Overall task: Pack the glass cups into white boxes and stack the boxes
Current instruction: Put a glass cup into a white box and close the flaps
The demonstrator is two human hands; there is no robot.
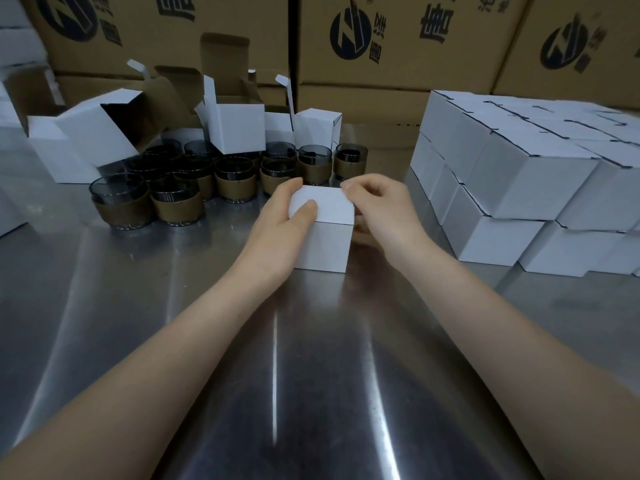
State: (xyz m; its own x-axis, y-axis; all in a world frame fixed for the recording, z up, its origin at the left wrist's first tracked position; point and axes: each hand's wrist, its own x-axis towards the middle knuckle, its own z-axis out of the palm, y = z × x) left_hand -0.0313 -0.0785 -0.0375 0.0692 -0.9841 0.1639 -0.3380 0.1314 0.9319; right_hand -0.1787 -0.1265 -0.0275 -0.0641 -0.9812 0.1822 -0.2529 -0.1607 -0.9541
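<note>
While both hands clasp it | white box [322,233] between fingers [306,207]

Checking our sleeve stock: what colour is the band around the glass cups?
Brown, around the lower half of each smoky-grey glass cup; the head view shows it clearly.

A packing station in a warehouse or small factory: a brushed stainless-steel worktable [311,393] runs beneath a far wall of large brown shipping cartons [391,39] printed with a dark logo and Chinese characters. At the right, sealed white boxes [519,188] stand stacked in two tiers; at the far left, open white boxes [239,128] rise behind rows of smoky glass cups [173,202] in brown sleeves.
</note>
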